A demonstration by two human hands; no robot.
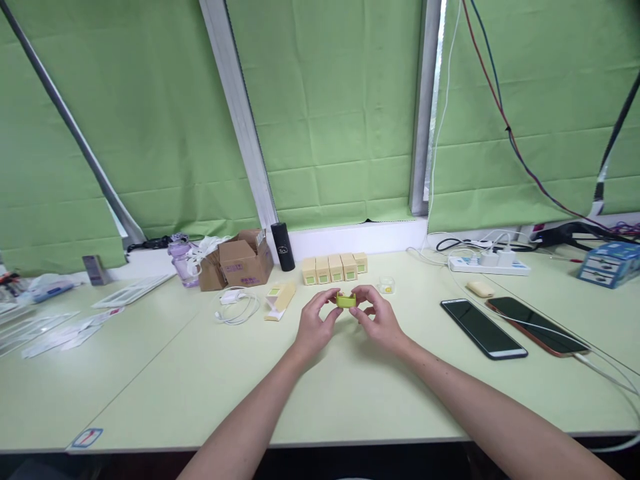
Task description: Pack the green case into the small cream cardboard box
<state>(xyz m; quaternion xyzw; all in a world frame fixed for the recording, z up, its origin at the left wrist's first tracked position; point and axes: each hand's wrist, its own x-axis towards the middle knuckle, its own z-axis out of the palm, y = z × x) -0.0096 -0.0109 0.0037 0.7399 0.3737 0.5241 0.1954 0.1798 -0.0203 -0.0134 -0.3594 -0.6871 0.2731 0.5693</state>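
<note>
Between both hands, just above the table, is a small yellow-green curved piece (346,301); its exact kind is too small to make out. My left hand (318,320) pinches its left end between thumb and fingers. At the right end, the thumb and fingers of my right hand (379,319) close on it too. Behind the hands stands a row of several small yellow boxes (336,268) with green squares on their fronts. A small clear container (387,285) with something yellow in it sits beyond my right hand. Left of my left hand lies an opened yellow box (281,300).
On the left are a white charger with cable (237,303), a cardboard box (244,260), a black cylinder (283,247) and a purple bottle (184,263). To the right lie two phones (483,328), a cream case (480,289) and a power strip (490,265) with trailing cables.
</note>
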